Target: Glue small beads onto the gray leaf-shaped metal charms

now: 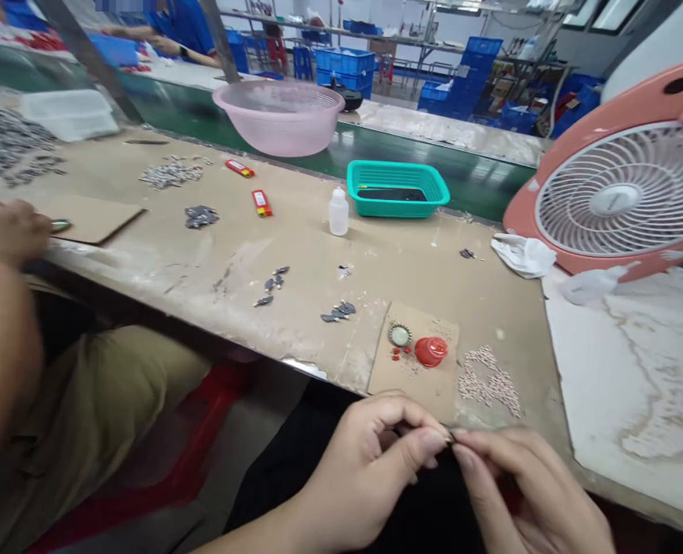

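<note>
My left hand (370, 462) is closed in a pinch, thumb against forefinger, at the table's front edge. Facing it, my right hand (529, 481) also pinches, and the fingertips nearly meet over a small dark piece (450, 439), mostly covered by the fingers. Just beyond them lies a cardboard square (383, 375) bearing a red cap-like cup (431, 352), a crimped bottle cap (400, 335) and red crumbs. To its right many tiny pinkish pellets (488, 381) are spread on the table. Small grey pieces with light tips (338, 312) lie left of the cardboard.
A white squeeze bottle (338, 212), a green basket (399, 173) and a pink basin (278, 115) stand farther back. An orange fan (615, 196) rises at right beside crumpled tissue (523, 255). On the left, another person's hand (10, 227) rests near a board (96, 218).
</note>
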Available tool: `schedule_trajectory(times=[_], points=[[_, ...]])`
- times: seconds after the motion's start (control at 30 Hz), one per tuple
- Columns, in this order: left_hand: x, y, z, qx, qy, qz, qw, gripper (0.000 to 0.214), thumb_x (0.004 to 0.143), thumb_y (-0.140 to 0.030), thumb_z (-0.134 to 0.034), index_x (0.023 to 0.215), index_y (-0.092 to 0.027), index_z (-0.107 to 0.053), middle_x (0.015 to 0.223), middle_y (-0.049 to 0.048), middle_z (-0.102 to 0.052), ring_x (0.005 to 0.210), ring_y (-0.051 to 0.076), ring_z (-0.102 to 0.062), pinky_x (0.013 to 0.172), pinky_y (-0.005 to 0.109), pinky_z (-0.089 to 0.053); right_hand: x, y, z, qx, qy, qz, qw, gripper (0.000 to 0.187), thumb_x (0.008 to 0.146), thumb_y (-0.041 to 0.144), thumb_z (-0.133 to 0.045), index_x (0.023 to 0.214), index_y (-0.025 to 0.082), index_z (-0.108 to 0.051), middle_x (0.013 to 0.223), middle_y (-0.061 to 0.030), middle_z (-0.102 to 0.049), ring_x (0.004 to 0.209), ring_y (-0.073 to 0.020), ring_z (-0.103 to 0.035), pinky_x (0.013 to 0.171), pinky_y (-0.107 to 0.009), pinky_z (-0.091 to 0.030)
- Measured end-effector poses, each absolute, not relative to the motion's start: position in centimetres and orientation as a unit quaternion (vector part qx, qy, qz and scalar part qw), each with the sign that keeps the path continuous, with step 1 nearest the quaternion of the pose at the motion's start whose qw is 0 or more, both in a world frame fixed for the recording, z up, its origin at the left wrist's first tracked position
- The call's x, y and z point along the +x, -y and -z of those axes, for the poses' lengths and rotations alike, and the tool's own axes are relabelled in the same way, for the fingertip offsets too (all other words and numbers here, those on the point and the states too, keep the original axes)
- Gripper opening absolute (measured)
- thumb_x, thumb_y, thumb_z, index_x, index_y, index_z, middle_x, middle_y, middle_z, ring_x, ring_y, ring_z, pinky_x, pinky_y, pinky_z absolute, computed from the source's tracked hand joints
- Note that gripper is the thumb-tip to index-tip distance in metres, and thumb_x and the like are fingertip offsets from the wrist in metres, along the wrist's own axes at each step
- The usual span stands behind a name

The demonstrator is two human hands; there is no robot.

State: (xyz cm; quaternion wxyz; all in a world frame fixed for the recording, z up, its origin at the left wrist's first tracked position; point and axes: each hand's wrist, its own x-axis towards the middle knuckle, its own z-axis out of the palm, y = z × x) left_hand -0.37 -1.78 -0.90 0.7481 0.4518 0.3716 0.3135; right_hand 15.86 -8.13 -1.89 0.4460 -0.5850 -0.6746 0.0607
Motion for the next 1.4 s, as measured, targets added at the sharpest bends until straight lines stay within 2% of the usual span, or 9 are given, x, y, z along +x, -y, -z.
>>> schedule_trajectory(times=[0.23,0.6,0.67,0.77,0.83,0.9,1.1,1.27,1.4], points=[[-0.8,1.0,1.4,0.474,-0.364,-0.324,0.733,0.021,0.089,-0.036,-0.07,0.084,-0.016,-0.074,0.076,0.0028,-0.065,0.067,0.012,-0.058,0.059,0.02,-0.049,14.7,7.6,1.6,-0.606,0.616,-0.128,0.488,0.012,0.09,0.015,-0.063,0.098,0.023,-0.069,0.077,-0.0006,-0.065,0.065,-0.0131,-0.062,0.056,-0.025,-0.052],[-1.7,0.4,1.3,0.593,-0.366,-0.295,0.653,0.023,0.095,-0.034,-0.063,0.08,-0.018,-0.071,0.076,0.0012,-0.069,0.069,0.013,-0.061,0.066,0.024,-0.048,15.3,6.7,1.2,-0.559,0.706,-0.093,0.425,0.011,0.09,0.011,-0.061,0.094,0.02,-0.065,0.076,0.0004,-0.065,0.064,-0.0115,-0.061,0.057,-0.024,-0.052],[-2.8,-0.9,1.4,0.672,-0.386,-0.317,0.546,0.02,0.097,-0.03,-0.06,0.083,-0.019,-0.07,0.08,0.0009,-0.071,0.075,0.014,-0.064,0.072,0.025,-0.049,15.5,6.5,1.1,-0.571,0.703,-0.089,0.414,0.009,0.091,0.012,-0.059,0.093,0.021,-0.063,0.076,0.0008,-0.064,0.064,-0.0115,-0.061,0.058,-0.024,-0.051],[-5.1,-4.0,1.7,0.76,-0.482,-0.355,0.254,0.015,0.097,-0.028,-0.059,0.091,-0.021,-0.071,0.092,0.0029,-0.073,0.09,0.02,-0.066,0.084,0.032,-0.049,16.4,5.7,0.6,-0.607,0.682,-0.08,0.399,0.007,0.093,0.017,-0.059,0.089,0.022,-0.062,0.075,0.0009,-0.062,0.065,-0.0121,-0.06,0.059,-0.024,-0.049],[-6.5,-6.0,1.8,0.785,-0.539,-0.288,0.103,0.017,0.097,-0.031,-0.058,0.095,-0.022,-0.072,0.099,0.0044,-0.073,0.098,0.025,-0.064,0.084,0.036,-0.049,17.2,4.9,0.2,-0.639,0.657,-0.082,0.392,0.009,0.094,0.022,-0.058,0.086,0.022,-0.062,0.076,0.0005,-0.062,0.068,-0.0132,-0.06,0.06,-0.025,-0.048],[-7.3,-7.5,1.9,0.805,-0.554,-0.208,0.043,0.019,0.096,-0.036,-0.059,0.096,-0.024,-0.073,0.102,0.0041,-0.073,0.099,0.027,-0.064,0.079,0.037,-0.049,17.9,4.0,-0.2,-0.657,0.644,-0.089,0.381,0.012,0.095,0.026,-0.058,0.085,0.022,-0.062,0.076,0.0004,-0.061,0.069,-0.014,-0.059,0.061,-0.026,-0.047],[-7.6,-8.6,2.0,0.825,-0.547,-0.14,0.005,0.025,0.1,-0.037,-0.05,0.09,-0.024,-0.069,0.1,0.0033,-0.071,0.09,0.025,-0.066,0.066,0.034,-0.046,19.1,1.6,-0.9,-0.671,0.663,-0.111,0.312,0.014,0.096,0.029,-0.056,0.088,0.022,-0.064,0.075,0.0015,-0.057,0.067,-0.0129,-0.054,0.064,-0.027,-0.043],[-8.2,-8.7,2.7,0.819,-0.535,-0.201,0.05,0.028,0.102,-0.039,-0.04,0.095,-0.022,-0.062,0.096,0.0054,-0.069,0.089,0.027,-0.065,0.074,0.037,-0.047,18.9,0.2,-1.6,-0.686,0.684,-0.111,0.222,0.016,0.096,0.03,-0.055,0.086,0.023,-0.065,0.076,0.0012,-0.058,0.07,-0.0142,-0.056,0.062,-0.028,-0.04],[-8.9,-8.5,2.8,0.798,-0.525,-0.264,0.13,0.025,0.101,-0.038,-0.043,0.097,-0.022,-0.061,0.096,0.0052,-0.069,0.091,0.026,-0.066,0.082,0.037,-0.049,18.7,-0.4,-2.0,-0.687,0.7,-0.096,0.17,0.017,0.094,0.029,-0.055,0.084,0.022,-0.065,0.074,0.0008,-0.059,0.069,-0.0151,-0.057,0.061,-0.029,-0.038]])
